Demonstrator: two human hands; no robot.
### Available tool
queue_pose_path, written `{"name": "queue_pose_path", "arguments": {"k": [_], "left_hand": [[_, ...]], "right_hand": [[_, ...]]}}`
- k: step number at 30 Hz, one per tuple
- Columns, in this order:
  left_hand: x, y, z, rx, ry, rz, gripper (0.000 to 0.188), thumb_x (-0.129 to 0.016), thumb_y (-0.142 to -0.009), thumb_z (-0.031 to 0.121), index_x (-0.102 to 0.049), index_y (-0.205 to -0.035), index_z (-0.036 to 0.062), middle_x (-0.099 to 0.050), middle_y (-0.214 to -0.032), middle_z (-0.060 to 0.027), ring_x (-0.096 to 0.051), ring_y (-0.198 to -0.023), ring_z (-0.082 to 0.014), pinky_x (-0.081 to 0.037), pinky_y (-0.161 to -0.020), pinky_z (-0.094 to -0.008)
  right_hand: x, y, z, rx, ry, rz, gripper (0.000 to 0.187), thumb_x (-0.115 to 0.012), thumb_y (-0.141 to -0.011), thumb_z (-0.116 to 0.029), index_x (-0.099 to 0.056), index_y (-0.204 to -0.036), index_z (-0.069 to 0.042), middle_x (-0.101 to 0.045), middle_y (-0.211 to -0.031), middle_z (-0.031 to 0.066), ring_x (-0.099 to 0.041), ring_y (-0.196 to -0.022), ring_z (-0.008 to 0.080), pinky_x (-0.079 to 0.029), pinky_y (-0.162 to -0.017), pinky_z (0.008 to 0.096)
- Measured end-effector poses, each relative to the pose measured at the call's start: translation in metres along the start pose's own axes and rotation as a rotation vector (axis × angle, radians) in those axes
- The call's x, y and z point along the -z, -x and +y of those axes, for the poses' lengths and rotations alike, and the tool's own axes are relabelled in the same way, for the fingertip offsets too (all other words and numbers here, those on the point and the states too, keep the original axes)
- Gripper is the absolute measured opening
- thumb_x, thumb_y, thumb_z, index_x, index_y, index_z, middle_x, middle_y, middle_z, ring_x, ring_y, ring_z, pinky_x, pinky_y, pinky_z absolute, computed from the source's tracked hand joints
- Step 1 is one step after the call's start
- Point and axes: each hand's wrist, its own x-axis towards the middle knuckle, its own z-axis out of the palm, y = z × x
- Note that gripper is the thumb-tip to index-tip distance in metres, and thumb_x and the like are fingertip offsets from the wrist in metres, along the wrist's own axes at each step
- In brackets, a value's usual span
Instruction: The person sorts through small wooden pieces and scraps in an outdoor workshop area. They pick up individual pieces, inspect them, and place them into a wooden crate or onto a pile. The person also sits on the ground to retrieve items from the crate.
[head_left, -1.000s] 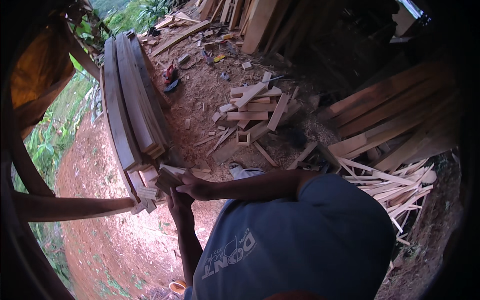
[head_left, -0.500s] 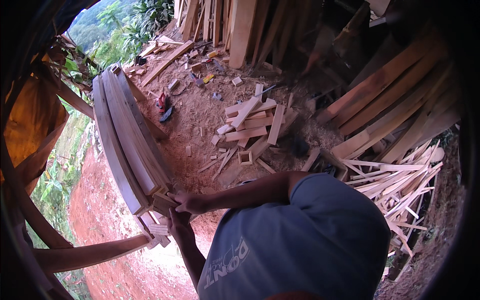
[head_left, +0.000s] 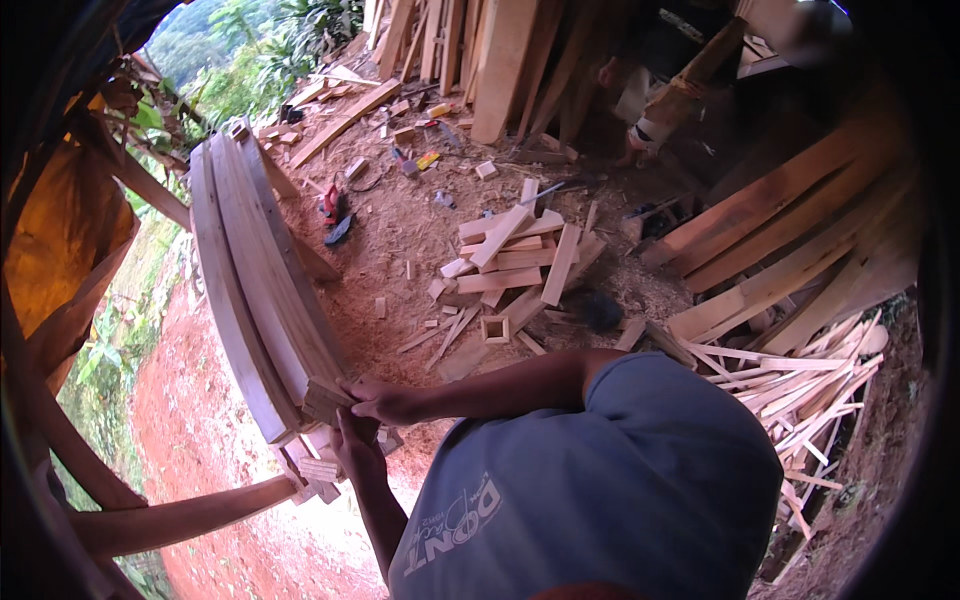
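At 10 o'clock, on the far left, hangs an orange-brown sheet [head_left: 72, 245]. Next to it, between 9 and 10 o'clock, lies a stack of long beams [head_left: 255, 260], their long axis going from about 11 o'clock down to 5 o'clock. At 8 o'clock, by the lower end of this stack, is a short wooden block [head_left: 325, 398]. Its long axis seems to run from 10 to 4 o'clock, one end pointing away from the person; whether it touches the beams, I cannot tell. The left hand [head_left: 358, 450] is just below it, between 7 and 8 o'clock; its fingers are partly hidden, so I cannot say if it grips. The right hand [head_left: 388, 401] closes its bent fingers on the block's right end. Near the centre, toward 1 o'clock, is a pile of cut pieces [head_left: 515, 255]. Farther right, leaning boards [head_left: 770, 220] stand between 2 and 3 o'clock, and thin strips [head_left: 800, 390] lie below them, between 3 and 4.
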Motion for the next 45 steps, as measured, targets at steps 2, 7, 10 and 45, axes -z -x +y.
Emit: {"name": "queue_pose_path", "arguments": {"k": [2, 7, 10, 45], "left_hand": [[0.012, -0.004, 0.0, -0.007, -0.017, 0.004, 0.036, -0.049, -0.108, 0.026, -0.051, -0.132, -0.0011, -0.063, -0.124, -0.0155, -0.066, -0.108, -0.0221, -0.056, -0.091, -0.0333], [0.0, -0.006, 0.004, 0.044, -0.009, 0.018, 0.034, -0.047, -0.108, 0.022, -0.05, -0.132, -0.0009, -0.063, -0.123, -0.0145, -0.067, -0.107, -0.0217, -0.057, -0.093, -0.0348], [-0.004, -0.003, 0.004, 0.03, -0.001, 0.043, 0.034, -0.047, -0.109, 0.023, -0.051, -0.132, -0.0011, -0.063, -0.123, -0.0145, -0.067, -0.107, -0.0223, -0.057, -0.093, -0.0348], [-0.007, 0.007, -0.015, -0.018, -0.085, 0.118, 0.034, -0.052, -0.106, 0.024, -0.042, -0.131, 0.0027, -0.064, -0.114, -0.0119, -0.067, -0.103, -0.0188, -0.057, -0.089, -0.0322]], "right_hand": [[-0.003, 0.004, -0.014, 0.002, 0.135, 0.073, 0.068, -0.051, -0.097, -0.018, -0.026, -0.156, 0.005, -0.051, -0.127, 0.0279, -0.051, -0.121, 0.0353, -0.036, -0.109, 0.0398], [0.007, 0.008, -0.008, 0.076, 0.32, 0.165, 0.065, -0.058, -0.097, -0.019, -0.034, -0.15, 0.011, -0.059, -0.127, 0.0284, -0.06, -0.114, 0.0316, -0.045, -0.101, 0.0379], [0.008, 0.014, -0.015, 0.075, 0.321, 0.161, 0.064, -0.061, -0.096, -0.019, -0.038, -0.148, 0.011, -0.063, -0.124, 0.027, -0.064, -0.11, 0.0295, -0.048, -0.097, 0.037], [0.017, 0.028, -0.017, -0.184, -0.273, -0.006, 0.061, -0.062, -0.1, -0.013, -0.037, -0.155, -0.004, -0.066, -0.124, 0.0104, -0.062, -0.113, 0.0139, -0.048, -0.098, 0.0291]]}}
